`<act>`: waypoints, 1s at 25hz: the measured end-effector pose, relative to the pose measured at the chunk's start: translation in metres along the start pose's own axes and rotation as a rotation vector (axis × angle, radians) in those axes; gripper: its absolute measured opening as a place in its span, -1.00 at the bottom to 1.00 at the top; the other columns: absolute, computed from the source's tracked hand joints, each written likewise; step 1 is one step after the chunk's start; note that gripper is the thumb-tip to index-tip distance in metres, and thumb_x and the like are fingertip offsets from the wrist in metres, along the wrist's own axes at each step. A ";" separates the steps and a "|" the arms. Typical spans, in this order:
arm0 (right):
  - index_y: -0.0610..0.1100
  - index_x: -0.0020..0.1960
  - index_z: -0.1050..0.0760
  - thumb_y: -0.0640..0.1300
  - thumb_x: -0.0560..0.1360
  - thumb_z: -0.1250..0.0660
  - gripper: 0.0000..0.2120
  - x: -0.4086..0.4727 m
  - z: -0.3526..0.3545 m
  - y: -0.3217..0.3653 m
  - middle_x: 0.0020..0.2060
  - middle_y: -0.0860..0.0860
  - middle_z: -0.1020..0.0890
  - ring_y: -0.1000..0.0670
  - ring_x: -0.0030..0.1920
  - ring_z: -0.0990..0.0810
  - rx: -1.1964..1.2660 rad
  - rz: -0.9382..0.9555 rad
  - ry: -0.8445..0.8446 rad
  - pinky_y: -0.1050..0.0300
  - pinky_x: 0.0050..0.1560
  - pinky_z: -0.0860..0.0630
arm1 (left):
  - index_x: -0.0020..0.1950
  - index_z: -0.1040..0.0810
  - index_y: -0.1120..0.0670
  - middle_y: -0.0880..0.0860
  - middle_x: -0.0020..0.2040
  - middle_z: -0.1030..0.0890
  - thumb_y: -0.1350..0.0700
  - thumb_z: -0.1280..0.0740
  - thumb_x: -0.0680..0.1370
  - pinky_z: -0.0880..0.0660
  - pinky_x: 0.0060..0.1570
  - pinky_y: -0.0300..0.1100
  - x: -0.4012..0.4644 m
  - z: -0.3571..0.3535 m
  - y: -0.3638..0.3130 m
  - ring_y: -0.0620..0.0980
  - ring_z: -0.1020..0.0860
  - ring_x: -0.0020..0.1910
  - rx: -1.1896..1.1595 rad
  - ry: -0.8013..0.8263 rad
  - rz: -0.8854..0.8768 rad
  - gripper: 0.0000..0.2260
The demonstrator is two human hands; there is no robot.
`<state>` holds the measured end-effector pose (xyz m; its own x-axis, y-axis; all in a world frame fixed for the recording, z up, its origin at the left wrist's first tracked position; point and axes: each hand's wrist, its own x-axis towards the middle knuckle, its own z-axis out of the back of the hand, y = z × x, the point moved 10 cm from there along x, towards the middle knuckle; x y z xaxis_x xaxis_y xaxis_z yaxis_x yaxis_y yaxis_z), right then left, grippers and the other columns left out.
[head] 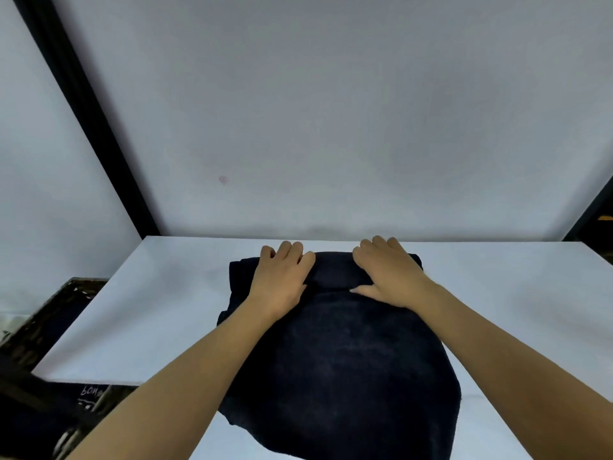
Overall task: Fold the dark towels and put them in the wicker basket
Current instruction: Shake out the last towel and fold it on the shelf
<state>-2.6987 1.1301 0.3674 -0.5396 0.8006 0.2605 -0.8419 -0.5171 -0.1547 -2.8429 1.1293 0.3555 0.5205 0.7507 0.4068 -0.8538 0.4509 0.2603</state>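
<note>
While hands press dark towel (338,360), wicker basket (49,313) sits left.

White table (497,293) — grey wall (331,111).

The towel (338,353) is a plain, very dark navy, almost black, with no pattern. The desk (172,313) under it is plain white. The wicker basket (49,313) at the left is dark brown weave. The back wall (331,111) is pale grey with one small pinkish spot (222,179).
</note>
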 end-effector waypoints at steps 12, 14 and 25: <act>-0.08 0.41 -0.27 0.22 0.56 -0.29 -0.44 -0.032 -0.004 0.016 0.25 -0.04 -0.46 -0.14 0.16 -0.46 -0.104 -0.088 0.255 -0.13 0.08 -0.38 | 0.49 -0.34 -0.09 -0.08 0.39 -0.41 -0.30 -0.40 0.49 -0.47 0.17 -0.01 -0.025 0.004 0.029 0.00 -0.45 0.31 -0.593 0.856 0.254 -0.36; -0.08 0.23 -0.37 0.22 0.44 -0.46 -0.45 -0.034 0.002 0.031 0.05 -0.04 -0.52 -0.13 -0.06 -0.49 -0.228 0.021 0.085 -0.04 -0.17 -0.34 | 0.29 -0.48 -0.09 -0.08 0.27 -0.54 -0.29 -0.44 0.45 -0.48 -0.16 -0.13 -0.032 -0.001 0.023 -0.07 -0.55 0.06 -0.630 0.997 0.277 -0.49; -0.06 0.15 -0.39 0.29 0.38 -0.44 -0.45 -0.002 -0.003 -0.004 -0.03 0.02 -0.53 -0.13 -0.03 -0.54 -0.074 -0.242 0.171 -0.09 0.03 -0.44 | 0.32 -0.33 0.00 -0.02 0.25 -0.46 -0.27 -0.37 0.48 -0.33 0.13 0.02 0.003 0.003 0.009 0.07 -0.41 0.21 -0.055 0.247 0.045 -0.46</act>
<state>-2.6940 1.1320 0.3643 -0.3124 0.9403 0.1350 -0.9412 -0.2870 -0.1784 -2.8486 1.1346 0.3614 0.4688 0.8630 0.1886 -0.8790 0.4346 0.1963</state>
